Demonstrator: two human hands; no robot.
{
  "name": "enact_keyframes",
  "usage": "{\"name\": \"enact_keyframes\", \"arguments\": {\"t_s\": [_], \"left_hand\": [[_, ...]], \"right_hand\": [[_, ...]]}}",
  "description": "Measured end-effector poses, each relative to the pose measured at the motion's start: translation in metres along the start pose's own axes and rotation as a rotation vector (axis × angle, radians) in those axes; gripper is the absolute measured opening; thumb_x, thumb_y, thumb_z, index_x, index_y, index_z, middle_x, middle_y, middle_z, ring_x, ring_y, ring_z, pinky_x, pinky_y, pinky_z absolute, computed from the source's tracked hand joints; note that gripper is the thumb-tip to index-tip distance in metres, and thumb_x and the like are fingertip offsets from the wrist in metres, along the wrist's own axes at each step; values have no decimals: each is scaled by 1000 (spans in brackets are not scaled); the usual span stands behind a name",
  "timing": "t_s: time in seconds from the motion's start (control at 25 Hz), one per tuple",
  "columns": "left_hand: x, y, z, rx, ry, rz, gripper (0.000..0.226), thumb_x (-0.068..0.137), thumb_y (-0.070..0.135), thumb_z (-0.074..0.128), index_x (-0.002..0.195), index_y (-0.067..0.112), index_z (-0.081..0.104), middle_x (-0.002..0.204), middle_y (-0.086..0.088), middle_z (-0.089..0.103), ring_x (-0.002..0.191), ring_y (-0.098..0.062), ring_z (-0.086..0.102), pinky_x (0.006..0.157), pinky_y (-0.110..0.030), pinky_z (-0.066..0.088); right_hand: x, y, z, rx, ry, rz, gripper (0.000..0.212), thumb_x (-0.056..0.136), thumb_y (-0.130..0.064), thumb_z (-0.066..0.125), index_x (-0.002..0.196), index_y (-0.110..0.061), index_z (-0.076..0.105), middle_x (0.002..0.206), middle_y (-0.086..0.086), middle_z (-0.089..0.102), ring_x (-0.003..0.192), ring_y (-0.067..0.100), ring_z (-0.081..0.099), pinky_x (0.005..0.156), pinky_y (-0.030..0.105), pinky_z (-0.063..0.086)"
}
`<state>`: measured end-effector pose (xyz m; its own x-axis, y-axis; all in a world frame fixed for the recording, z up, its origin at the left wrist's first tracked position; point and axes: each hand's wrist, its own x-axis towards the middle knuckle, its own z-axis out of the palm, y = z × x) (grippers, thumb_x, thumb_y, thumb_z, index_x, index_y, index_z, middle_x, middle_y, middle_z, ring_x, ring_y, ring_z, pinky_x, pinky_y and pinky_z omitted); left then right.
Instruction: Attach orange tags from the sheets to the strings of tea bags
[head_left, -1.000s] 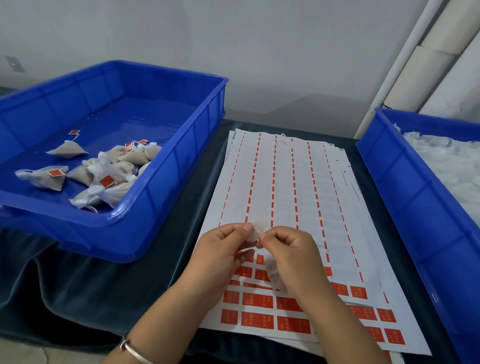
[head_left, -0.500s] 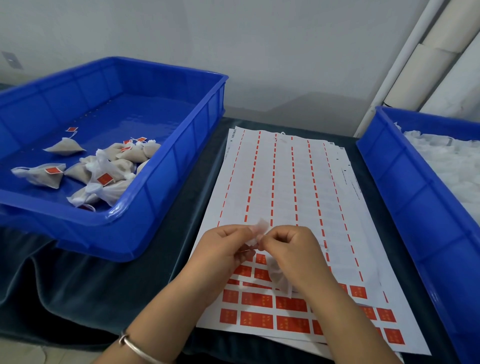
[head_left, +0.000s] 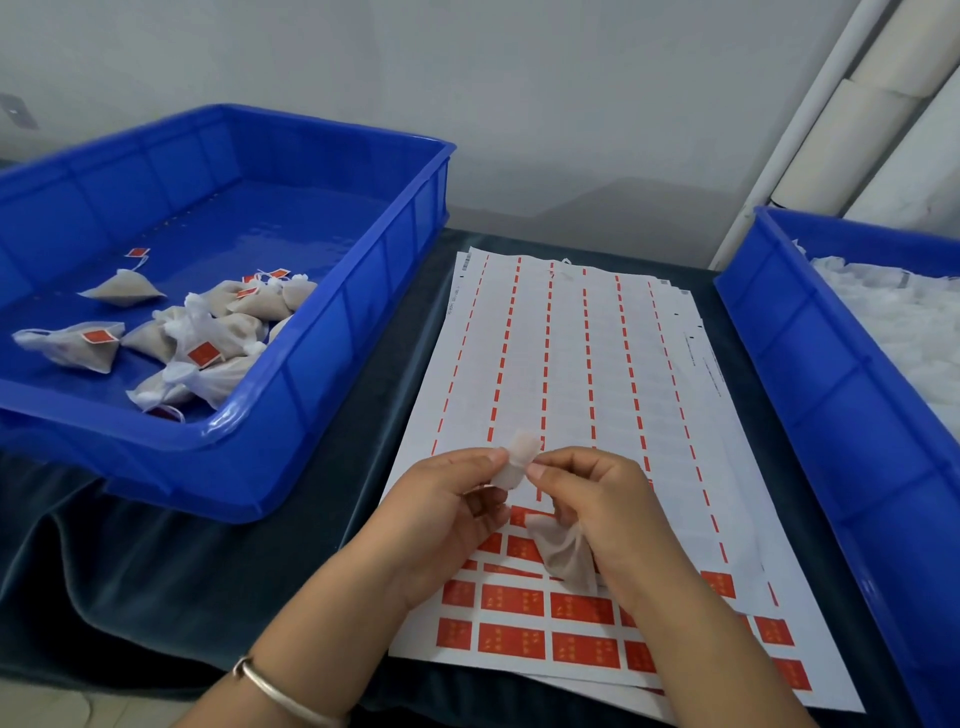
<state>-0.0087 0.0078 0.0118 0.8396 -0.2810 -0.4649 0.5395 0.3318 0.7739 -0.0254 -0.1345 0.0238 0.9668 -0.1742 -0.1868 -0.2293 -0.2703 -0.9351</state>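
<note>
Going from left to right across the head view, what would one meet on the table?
Left blue bin with tagged tea bags → tag sheets → right blue bin of white untagged bags.

wall: plain grey painted wall (head_left: 519, 93), far behind the hands
cloth: dark blue-green soft table cloth (head_left: 171, 571), under the hands
</note>
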Motion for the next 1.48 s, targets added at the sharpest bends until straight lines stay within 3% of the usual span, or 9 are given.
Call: {"name": "enact_keyframes", "arguments": {"t_s": [0.24,0.4,0.52,0.68,0.84,0.96,1.08,1.28,1.48], "left_hand": [[-2,2,-5,-96,-105,3,23,91,14,52,98,4,71,86,-16,65,69,-19,63,66,-30,54],[-8,-3,-4,22,-199,77,27,88,-6,50,101,5,71,102,-16,69,82,-23,68,70,-27,56],[-10,-4,-3,166,-261,172,21,83,9,60,99,15,74,106,-9,70,95,-24,67,81,-29,54],[-9,-4,-1,242,-262,257,22,76,31,64,90,19,76,96,-4,72,88,-17,68,79,-27,51],[-9,-5,5,160,-231,266,26,68,38,68,79,16,77,81,0,71,78,-11,65,69,-18,50],[-5,-9,6,90,-185,238,34,68,39,69,79,8,75,81,-9,66,79,-18,59,70,-23,50],[-4,-9,8,68,-153,211,35,68,41,68,77,8,75,80,-8,69,77,-15,63,72,-25,50],[-7,-8,10,224,-63,204,36,68,49,67,73,13,75,84,-7,73,79,-19,68,72,-25,52],[-13,-3,16,556,111,275,32,66,56,53,64,29,70,64,8,68,58,-8,65,63,-21,53]], "right_hand": [[-5,-5,-2,42,1,87,19,86,-27,64,68,-22,67,46,-16,56,60,9,51,58,21,42],[-7,-9,-7,239,-120,156,42,87,-16,58,46,-23,60,43,-4,42,51,14,37,57,30,36],[-10,-11,-9,322,-168,149,48,85,-13,55,39,-22,58,44,-2,35,47,11,33,53,27,34],[-11,-10,-9,367,-195,156,42,82,-14,57,40,-20,56,43,-1,35,43,10,34,50,26,34],[-10,-7,-11,459,-262,143,38,82,-9,57,45,-16,55,46,2,37,44,12,34,50,27,34],[-12,-6,-11,534,-329,132,21,76,-13,61,54,-11,62,49,4,42,47,11,39,48,24,38],[-12,-1,-11,575,-314,158,26,85,-7,55,64,-9,71,53,5,49,50,9,47,49,21,42],[-14,-3,-10,305,-190,139,27,91,-18,55,72,-15,73,62,3,62,60,13,56,58,26,46],[-16,-12,-8,-27,35,-113,8,83,-33,66,75,-36,65,74,-23,67,76,-1,64,59,6,46]]}}
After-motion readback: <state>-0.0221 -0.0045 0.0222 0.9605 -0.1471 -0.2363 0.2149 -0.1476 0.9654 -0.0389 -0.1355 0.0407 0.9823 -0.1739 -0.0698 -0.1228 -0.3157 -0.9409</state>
